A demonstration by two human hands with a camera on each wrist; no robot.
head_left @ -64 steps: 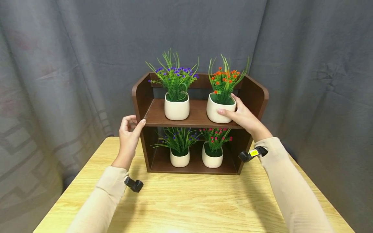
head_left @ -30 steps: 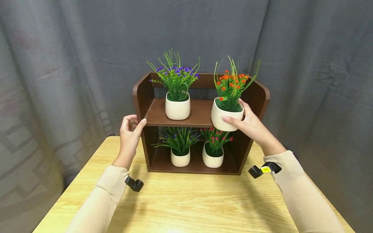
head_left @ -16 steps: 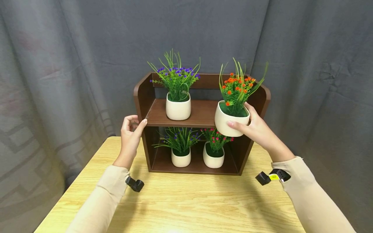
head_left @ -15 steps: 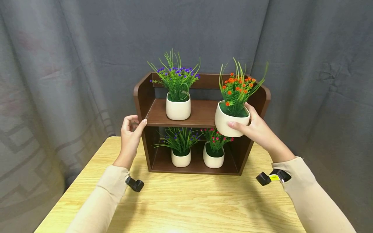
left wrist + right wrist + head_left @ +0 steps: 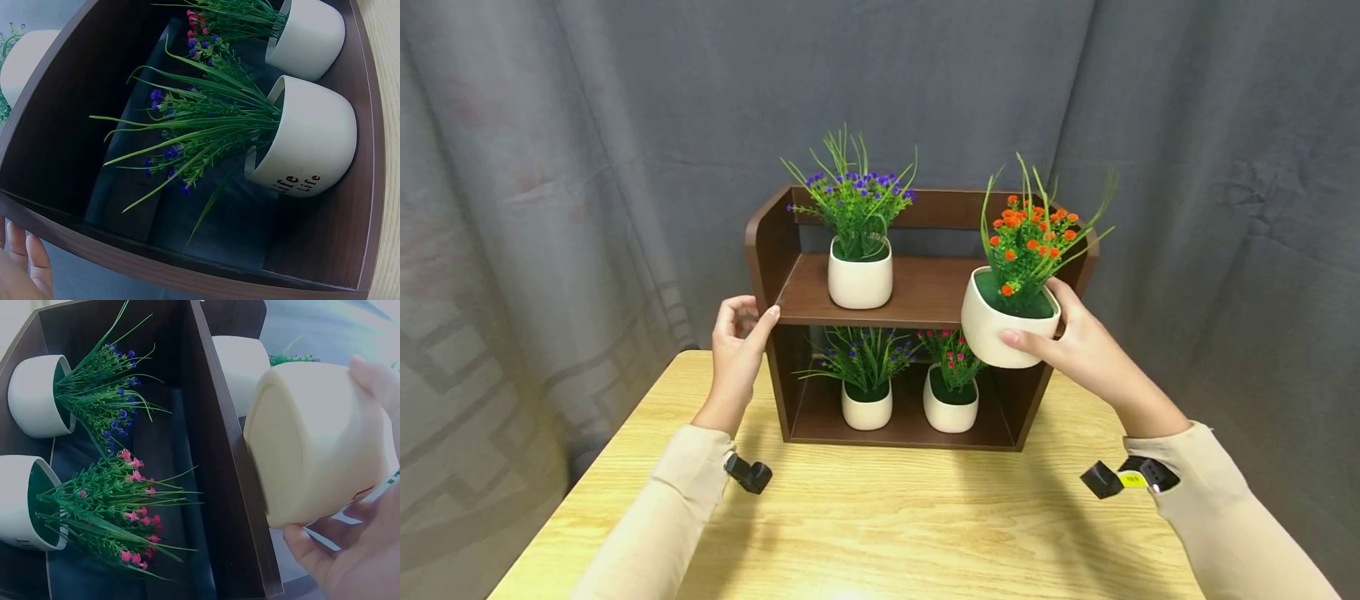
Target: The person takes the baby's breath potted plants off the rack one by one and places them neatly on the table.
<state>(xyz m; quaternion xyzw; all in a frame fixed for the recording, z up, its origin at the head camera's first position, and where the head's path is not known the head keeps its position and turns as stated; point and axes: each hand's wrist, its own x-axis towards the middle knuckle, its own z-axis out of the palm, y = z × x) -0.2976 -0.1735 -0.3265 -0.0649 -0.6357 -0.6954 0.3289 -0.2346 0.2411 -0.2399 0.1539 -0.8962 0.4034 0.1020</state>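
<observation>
My right hand (image 5: 1093,358) grips a white pot with an orange-flowered plant (image 5: 1009,329) round its side, thumb in front and fingers behind. The pot is tilted slightly and overlaps the front edge of the upper shelf; the right wrist view shows its bare underside. My left hand (image 5: 737,354) holds the left side panel of the brown two-tier shelf (image 5: 917,287), thumb at the front edge and fingers outside. On the upper shelf stands a purple-flowered potted plant (image 5: 860,279). Below are a potted plant with small purple flowers (image 5: 312,140) and a pink-flowered one (image 5: 19,500).
The shelf stands on a light wooden table (image 5: 850,517), toward its back. Grey curtains (image 5: 940,83) hang behind and at both sides. Black wrist cameras (image 5: 748,473) sit at both sleeves.
My right hand has lifted the orange-flowered pot off the upper shelf and brought it forward and to the right. My left hand has stayed on the side panel.
</observation>
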